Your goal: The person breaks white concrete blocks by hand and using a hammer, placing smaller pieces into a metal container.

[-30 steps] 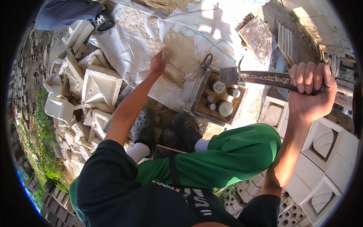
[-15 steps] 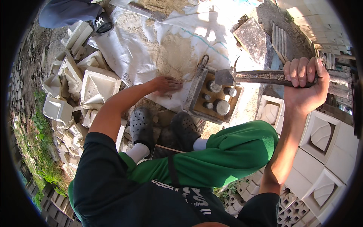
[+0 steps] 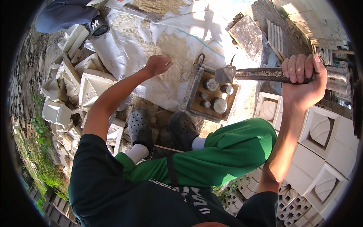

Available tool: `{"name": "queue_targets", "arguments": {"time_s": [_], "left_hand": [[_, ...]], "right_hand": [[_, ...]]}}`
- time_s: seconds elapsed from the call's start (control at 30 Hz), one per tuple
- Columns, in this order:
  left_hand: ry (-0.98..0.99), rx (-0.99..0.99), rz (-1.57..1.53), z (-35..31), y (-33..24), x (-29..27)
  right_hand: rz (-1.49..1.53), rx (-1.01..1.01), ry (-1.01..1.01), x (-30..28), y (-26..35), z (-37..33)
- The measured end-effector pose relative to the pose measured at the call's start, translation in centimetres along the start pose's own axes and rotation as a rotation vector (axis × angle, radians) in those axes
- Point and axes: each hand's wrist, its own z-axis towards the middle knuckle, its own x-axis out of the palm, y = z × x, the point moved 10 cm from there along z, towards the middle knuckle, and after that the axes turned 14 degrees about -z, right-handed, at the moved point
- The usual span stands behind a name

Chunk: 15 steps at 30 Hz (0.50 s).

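Note:
My right hand (image 3: 303, 77) is wrapped round the worn wooden handle of a hammer-like tool (image 3: 261, 74). Its flat metal head, with a thin curved prong, reaches over the upper right edge of a square metal mould (image 3: 192, 90). Inside this frame, several grey round posts (image 3: 219, 105) of different widths rise from a brown sandy bottom. My left hand (image 3: 159, 65) hovers near the sand, its fingers loosely stretched and nothing visible in them. Below it, a thin heap of pale sand (image 3: 180, 51) covers part of a white sheet (image 3: 141, 89).
Broken white blocks (image 3: 96, 89) are piled at the left. Whole patterned blocks (image 3: 319, 130) stand at the right. A flat board (image 3: 247, 36) lies beyond the mould. Another person's leg (image 3: 66, 15) and dark shoe show at the upper left. My dark clogs (image 3: 140, 125) are before the mould.
My left hand has lifted from the sand beside the mould and moved up and to the left. The right hand keeps hold of the tool, almost unmoved.

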Motion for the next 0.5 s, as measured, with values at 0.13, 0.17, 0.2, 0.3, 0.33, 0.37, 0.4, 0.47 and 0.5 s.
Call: {"name": "queue_targets", "arguments": {"time_s": [0.13,0.17,0.2,0.3,0.33,0.37,0.4,0.47,0.5], "left_hand": [[-0.731,-0.326,-0.572,-4.4,5.4,2.6],[-0.737,-0.332,-0.571,-4.2,5.6,5.1],[-0.792,-0.449,-0.63,-4.0,6.4,7.6],[-0.829,-0.574,-0.837,-2.6,4.1,10.1],[-0.984,-0.583,-0.843,-2.6,3.7,9.4],[-1.134,-0.588,-0.848,-2.5,3.4,8.9],[-1.139,-0.592,-0.847,-1.5,2.9,8.7],[-1.203,-0.592,-0.894,0.2,2.6,8.3],[-1.198,-0.597,-0.903,1.2,2.5,7.8]], "right_hand": [[-0.002,-0.015,0.014,0.4,0.3,0.4],[0.002,-0.014,0.021,0.7,0.3,0.6],[-0.01,-0.02,0.021,0.9,0.4,0.7],[-0.008,-0.023,0.021,0.9,0.3,0.8],[0.008,-0.021,0.029,1.2,0.2,0.9],[0.001,-0.019,0.032,1.4,0.1,0.8],[0.003,-0.021,0.043,1.4,0.1,0.8],[-0.004,-0.024,0.053,1.6,0.1,0.8],[0.008,-0.004,0.025,1.5,-0.1,0.8]]}}
